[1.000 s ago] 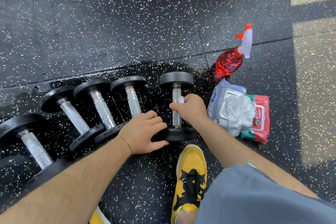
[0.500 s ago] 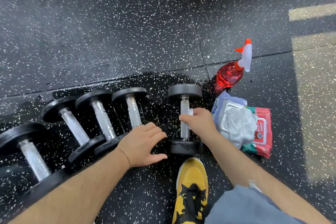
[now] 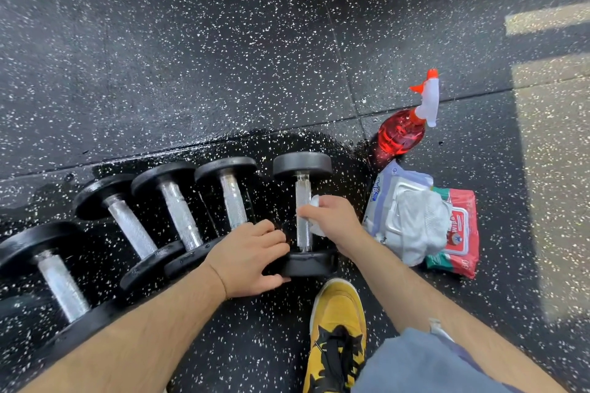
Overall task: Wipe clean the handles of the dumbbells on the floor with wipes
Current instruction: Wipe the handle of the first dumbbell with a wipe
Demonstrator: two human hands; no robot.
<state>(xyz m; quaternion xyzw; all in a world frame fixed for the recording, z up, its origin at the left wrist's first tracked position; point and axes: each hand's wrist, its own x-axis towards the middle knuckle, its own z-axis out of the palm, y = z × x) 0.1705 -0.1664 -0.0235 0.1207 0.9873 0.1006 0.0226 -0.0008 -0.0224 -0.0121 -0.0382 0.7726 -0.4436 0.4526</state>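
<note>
Our right hand (image 3: 332, 220) pinches the wipe (image 3: 316, 228) against the handle (image 3: 302, 198) of the rightmost dumbbell (image 3: 302, 166) on the floor (image 3: 223, 73), while our left hand (image 3: 252, 257) rests slack-fingered on its near head (image 3: 311, 263); we advise bracing there and stroking end to end, turning the bar.

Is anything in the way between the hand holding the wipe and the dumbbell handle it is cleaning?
Nothing visible. The right hand presses the wipe straight against the handle of the rightmost dumbbell. The left hand rests against that dumbbell's near weight, beside the handle, not across it.
</note>
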